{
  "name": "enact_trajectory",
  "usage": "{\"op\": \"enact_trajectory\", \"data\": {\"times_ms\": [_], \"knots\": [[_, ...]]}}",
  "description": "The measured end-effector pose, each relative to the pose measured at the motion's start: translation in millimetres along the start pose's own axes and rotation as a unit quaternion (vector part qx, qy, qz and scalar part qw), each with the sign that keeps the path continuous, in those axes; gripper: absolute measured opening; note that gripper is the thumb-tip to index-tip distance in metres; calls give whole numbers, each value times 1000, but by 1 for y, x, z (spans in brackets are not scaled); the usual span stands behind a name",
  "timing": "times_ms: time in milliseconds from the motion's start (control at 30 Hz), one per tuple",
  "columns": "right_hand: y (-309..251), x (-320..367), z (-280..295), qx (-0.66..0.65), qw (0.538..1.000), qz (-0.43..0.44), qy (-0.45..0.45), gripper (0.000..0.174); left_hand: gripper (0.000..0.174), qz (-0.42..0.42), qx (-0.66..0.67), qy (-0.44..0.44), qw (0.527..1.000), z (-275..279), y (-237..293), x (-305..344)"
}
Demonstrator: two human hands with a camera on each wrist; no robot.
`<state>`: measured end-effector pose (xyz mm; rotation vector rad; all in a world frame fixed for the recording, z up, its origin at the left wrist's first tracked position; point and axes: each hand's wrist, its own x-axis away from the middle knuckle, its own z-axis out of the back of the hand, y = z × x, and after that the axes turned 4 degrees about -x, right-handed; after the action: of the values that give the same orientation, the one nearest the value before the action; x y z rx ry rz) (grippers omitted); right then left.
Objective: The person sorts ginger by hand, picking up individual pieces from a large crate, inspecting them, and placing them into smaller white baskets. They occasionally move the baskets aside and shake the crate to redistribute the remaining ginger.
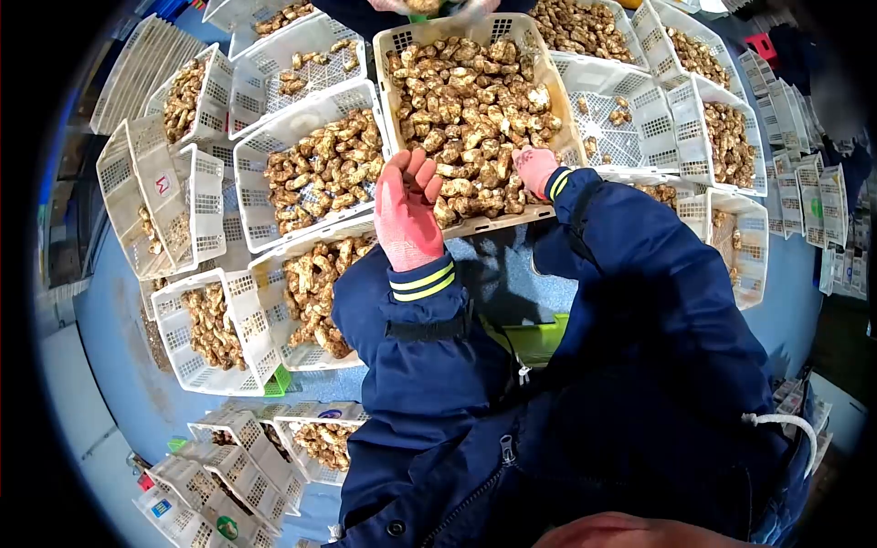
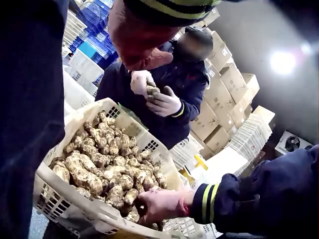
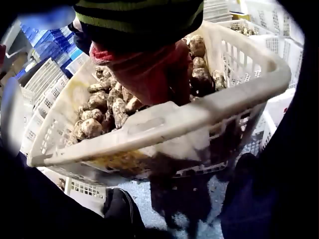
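Brown lumpy pieces (image 1: 475, 100) fill the central crate (image 1: 498, 222). The right hand (image 1: 537, 170) reaches fingers-down among them by the near right corner; cannot tell whether it pinches one. The left hand (image 1: 407, 215), empty, is palm-up at the near left corner, fingers loosely bent. Beyond the far edge, another person (image 2: 167, 122) grips a piece.

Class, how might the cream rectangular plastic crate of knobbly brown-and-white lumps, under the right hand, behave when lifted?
The crate would probably feel heavy, since lumps fill much of it. Its thick rim suggests stiffness. Tilting might send loosely piled lumps rolling.
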<state>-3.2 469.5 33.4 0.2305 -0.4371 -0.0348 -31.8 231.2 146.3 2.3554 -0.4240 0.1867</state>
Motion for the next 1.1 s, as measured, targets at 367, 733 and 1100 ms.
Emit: {"op": "enact_trajectory", "data": {"times_ms": [367, 733, 1100], "knots": [[31, 23, 44, -189, 981, -13, 47, 36, 35, 4, 1, 25, 1000, -7, -1, -2], [-30, 124, 149, -639, 739, 93, 191, 49, 31, 185, -93, -168, 964, -18, -38, 9], [5, 104, 125, -797, 587, 38, 136, 34, 32, 175, 12, -152, 973, -13, -34, 8]]}}
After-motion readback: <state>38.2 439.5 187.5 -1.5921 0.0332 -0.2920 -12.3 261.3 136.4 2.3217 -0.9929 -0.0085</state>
